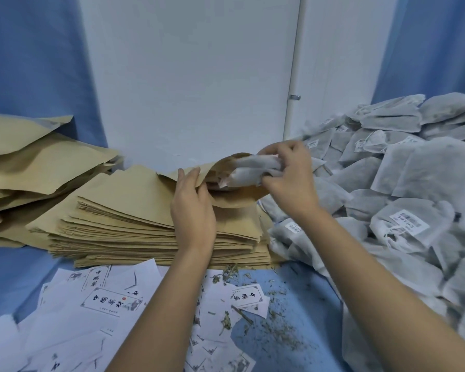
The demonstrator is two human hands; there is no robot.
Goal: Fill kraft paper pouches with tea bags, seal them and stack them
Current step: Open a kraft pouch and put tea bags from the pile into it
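Head view: left hand (192, 208) pinches the pouch (231, 197) mouth open; right hand (287, 178) grips tea bags (253, 167) at it

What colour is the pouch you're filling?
Light brown, like cardboard. The pouch shows best in the head view, its only view.

Soft even cool light, faint shadows, wide-angle edge bending, slight blur

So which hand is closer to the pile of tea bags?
The right hand. It grips tea bags at the mouth of the kraft pouch, beside the pile; the left hand holds the pouch edge farther away, over the pouch stack.
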